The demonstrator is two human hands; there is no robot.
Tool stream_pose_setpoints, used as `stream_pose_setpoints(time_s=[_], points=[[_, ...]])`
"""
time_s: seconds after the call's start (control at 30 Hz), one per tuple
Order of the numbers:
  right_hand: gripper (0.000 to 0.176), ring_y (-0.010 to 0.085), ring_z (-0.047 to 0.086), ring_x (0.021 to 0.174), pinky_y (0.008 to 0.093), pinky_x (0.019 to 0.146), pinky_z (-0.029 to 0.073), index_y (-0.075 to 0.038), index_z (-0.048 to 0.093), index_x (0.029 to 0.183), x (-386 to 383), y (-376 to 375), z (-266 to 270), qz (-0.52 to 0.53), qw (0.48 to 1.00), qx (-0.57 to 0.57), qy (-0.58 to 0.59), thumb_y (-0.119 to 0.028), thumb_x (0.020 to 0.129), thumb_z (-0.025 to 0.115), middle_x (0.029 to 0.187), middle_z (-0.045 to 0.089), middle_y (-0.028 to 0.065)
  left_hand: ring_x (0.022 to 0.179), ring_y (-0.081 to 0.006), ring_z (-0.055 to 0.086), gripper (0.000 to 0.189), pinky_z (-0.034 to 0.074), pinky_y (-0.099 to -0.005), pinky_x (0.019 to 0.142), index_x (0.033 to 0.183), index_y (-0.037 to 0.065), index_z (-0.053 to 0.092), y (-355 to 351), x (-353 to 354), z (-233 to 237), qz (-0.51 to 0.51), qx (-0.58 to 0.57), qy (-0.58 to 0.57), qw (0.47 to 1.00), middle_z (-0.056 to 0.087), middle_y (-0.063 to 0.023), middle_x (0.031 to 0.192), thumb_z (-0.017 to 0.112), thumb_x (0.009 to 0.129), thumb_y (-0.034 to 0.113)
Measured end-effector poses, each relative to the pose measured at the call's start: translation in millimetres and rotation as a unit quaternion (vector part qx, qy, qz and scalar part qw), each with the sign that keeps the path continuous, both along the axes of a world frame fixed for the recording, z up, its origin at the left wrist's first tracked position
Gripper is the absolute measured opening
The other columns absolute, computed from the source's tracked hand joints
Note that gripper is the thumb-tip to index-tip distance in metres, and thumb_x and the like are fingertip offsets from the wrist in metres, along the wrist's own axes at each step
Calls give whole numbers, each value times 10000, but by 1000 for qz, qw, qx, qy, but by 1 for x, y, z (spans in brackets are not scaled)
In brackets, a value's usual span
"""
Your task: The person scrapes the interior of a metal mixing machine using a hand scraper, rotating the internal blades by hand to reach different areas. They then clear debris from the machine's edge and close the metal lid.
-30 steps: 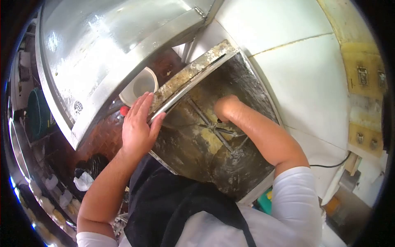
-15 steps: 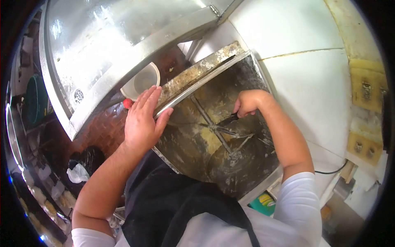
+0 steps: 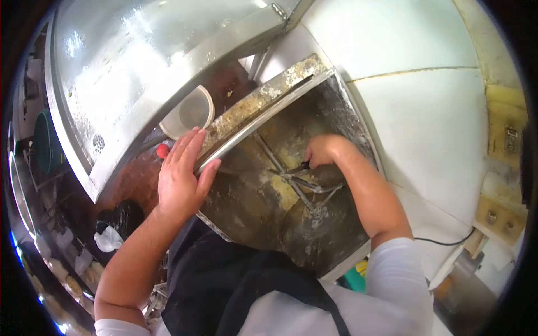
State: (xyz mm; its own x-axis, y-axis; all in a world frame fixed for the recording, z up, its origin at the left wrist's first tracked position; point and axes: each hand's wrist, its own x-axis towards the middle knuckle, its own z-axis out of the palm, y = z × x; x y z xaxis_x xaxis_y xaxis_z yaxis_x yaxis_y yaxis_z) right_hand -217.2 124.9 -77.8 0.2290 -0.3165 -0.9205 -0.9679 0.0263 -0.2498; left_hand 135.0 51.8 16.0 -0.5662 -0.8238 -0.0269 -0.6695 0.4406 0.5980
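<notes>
My left hand [image 3: 182,176] rests with fingers spread on the raised metal edge [image 3: 246,131] of a deep, dirty metal basin [image 3: 241,207]. Inside the basin, my right hand [image 3: 322,151] is closed around the dark handle of a tool [image 3: 305,166]. The tool's far end lies against a crusted metal bar [image 3: 270,152] that crosses the basin and branches at its lower end. Yellowish residue [image 3: 284,193] clings to the bottom beside the bar.
A steel sink [image 3: 120,73] stands at the upper left, with a white bucket [image 3: 193,112] and a red knob [image 3: 162,150] below it. White wall tiles [image 3: 414,123] border the basin's right side. A black bag [image 3: 128,215] lies at the lower left.
My right hand has moved a little left and down with the tool, closer to the crusted bar. My left hand stays on the edge, while the whole view has shifted slightly.
</notes>
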Motion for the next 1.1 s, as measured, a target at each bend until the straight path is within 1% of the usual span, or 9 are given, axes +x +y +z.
stream_pose_setpoints(time_s=[0.23, 0.33, 0.4, 0.6, 0.7, 0.77, 0.83, 0.9, 1.1], points=[[238, 336, 700, 898, 441, 778, 559, -39, 754, 958, 27, -31, 118, -36, 987, 37, 153, -183, 806, 640, 989, 734, 148, 1277, -405, 529, 529, 425, -462, 1067, 1354, -6, 534, 4, 3, -1, -3, 0, -8, 1000, 555, -229, 1378, 683, 911, 241], [232, 342, 694, 907, 454, 795, 548, -58, 738, 985, 24, -15, 159, -43, 985, -89, 139, -175, 829, 612, 987, 729, 150, 1298, -394, 520, 523, 415, -449, 1084, 1372, 1, 524, 5, 5, -2, -6, -3, -5, 1000, 548, -226, 1393, 665, 928, 238], [275, 327, 682, 929, 433, 827, 531, -112, 700, 1094, 28, -1, 191, -168, 962, -183, 114, -277, 883, 636, 963, 715, 157, 1299, -394, 519, 520, 414, -449, 1085, 1371, 2, 525, 6, 5, -1, -7, -14, 9, 1000, 548, -225, 1394, 662, 930, 242], [353, 384, 657, 987, 461, 878, 515, -74, 617, 1225, 63, 108, 221, -299, 909, -279, 76, -256, 923, 606, 1059, 693, 201, 1269, -401, 534, 473, 426, -451, 1065, 1304, -13, 577, 6, 6, -3, 2, -1, 44, 999, 560, -233, 1376, 663, 936, 272], [399, 332, 688, 886, 436, 799, 532, -76, 576, 1269, 98, 185, 197, -393, 858, -326, 52, -169, 887, 646, 1053, 680, 189, 1255, -399, 543, 460, 430, -450, 1058, 1296, -10, 581, 7, 8, -10, -4, -12, 63, 998, 575, -232, 1351, 662, 937, 268], [470, 226, 678, 765, 371, 682, 526, -92, 538, 1331, 131, 215, 182, -649, 742, -168, 2, -132, 876, 649, 1013, 667, 150, 1214, -416, 560, 465, 453, -468, 1026, 1282, -16, 582, 7, 8, -14, -20, -32, 82, 996, 591, -248, 1311, 655, 932, 280], [569, 147, 624, 695, 306, 613, 494, -114, 475, 1431, 162, 226, 178, -686, 706, -178, 7, -137, 888, 643, 980, 651, 103, 1216, -400, 564, 450, 454, -457, 1026, 1282, -7, 589, 8, 7, -14, -10, -17, 63, 998, 596, -241, 1308, 638, 945, 288], [622, 141, 592, 675, 299, 594, 481, -133, 443, 1482, 182, 234, 163, -785, 593, -176, -26, -150, 895, 648, 967, 640, 71, 1218, -397, 563, 448, 453, -456, 1028, 1285, -3, 590, 7, 8, -17, -17, -9, 66, 998, 595, -239, 1312, 626, 953, 295], [578, 109, 491, 554, 271, 482, 424, -149, 458, 1493, 190, 242, 117, -810, 507, -290, -49, -214, 944, 626, 877, 623, 33, 1227, -403, 556, 451, 434, -464, 1044, 1304, 0, 576, 5, 9, -18, -48, -6, 56, 997, 587, -240, 1327, 589, 978, 311]])
